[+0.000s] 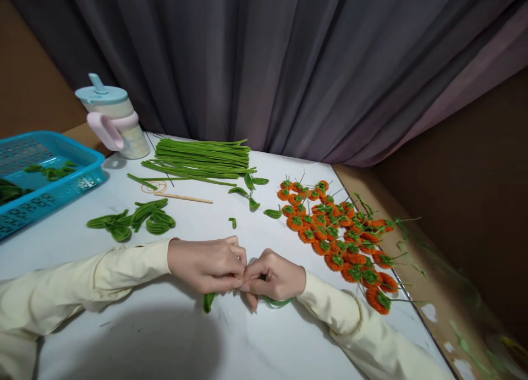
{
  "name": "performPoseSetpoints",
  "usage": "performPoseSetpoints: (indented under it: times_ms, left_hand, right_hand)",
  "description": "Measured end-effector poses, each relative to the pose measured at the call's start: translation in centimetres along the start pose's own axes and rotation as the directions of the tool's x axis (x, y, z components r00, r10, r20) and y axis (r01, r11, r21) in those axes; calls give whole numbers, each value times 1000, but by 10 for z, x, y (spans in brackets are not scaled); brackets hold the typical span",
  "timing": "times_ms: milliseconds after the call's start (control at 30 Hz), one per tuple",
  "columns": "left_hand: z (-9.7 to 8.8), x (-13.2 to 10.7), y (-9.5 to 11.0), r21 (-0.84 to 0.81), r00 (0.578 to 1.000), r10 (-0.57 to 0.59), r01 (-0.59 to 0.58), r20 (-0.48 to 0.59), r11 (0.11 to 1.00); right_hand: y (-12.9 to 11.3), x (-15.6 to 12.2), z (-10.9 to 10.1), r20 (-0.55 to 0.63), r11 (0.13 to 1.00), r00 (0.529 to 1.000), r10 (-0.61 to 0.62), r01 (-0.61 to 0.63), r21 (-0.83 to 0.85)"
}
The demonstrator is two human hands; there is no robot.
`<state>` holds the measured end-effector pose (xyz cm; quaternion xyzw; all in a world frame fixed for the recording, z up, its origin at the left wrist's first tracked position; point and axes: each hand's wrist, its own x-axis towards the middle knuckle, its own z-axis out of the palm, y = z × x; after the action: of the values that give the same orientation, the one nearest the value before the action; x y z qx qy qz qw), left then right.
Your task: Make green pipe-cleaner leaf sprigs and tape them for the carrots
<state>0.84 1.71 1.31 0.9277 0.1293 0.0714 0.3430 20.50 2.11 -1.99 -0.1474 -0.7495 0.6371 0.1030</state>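
Note:
My left hand (210, 263) is closed in a pinch around a green pipe-cleaner leaf (209, 302), whose end pokes out below the fingers. Fingertip to fingertip with it, my right hand (274, 275) pinches too; whatever lies between its fingers is hidden. Under the right hand a loop of thin green wire (277, 303) shows on the white table (256, 350). A short bent green piece (233, 222) lies just beyond both hands. Left of it rests a group of green pipe-cleaner leaves (153, 215).
Many orange pipe-cleaner persimmons (336, 259) with green tops cover the right side. Green pipe cleaners (202, 157) lie stacked at the back, near a wooden stick (183, 197). A lidded cup (119, 121) and blue basket (45, 215) stand left. A dark curtain (247, 61) hangs behind.

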Motion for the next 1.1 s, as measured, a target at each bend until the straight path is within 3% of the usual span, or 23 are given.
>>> performPoseSetpoints:
  times_ms: [267, 333, 467, 700, 967, 1100]
  left_hand:
    - [11, 2, -11, -385, 1000, -19, 10, -17, 923]
    - [13, 2, -14, -543, 997, -83, 70, 0, 837]
    - [13, 0, -24, -816, 972, -234, 135, 0, 562]
    - [15, -3, -40, -876, 954, -292, 198, 69, 441]
    - [17, -1, -40, -879, 956, -282, 205, 85, 430]
    - [19, -1, -39, -878, 938, -336, 226, 80, 421]
  right_hand:
    - [7, 0, -3, 162, 957, 985, 51, -94, 273]
    - [9, -1, -4, 132, 926, 989, 64, -108, 361]
    - [9, -1, -5, -39, 876, 997, 65, -38, 481]
    - [5, 1, -5, -67, 868, 995, 73, -30, 496]
    - [5, 2, -2, -86, 881, 990, 114, -60, 470]
    - [5, 2, -2, -79, 891, 986, 144, -95, 444]
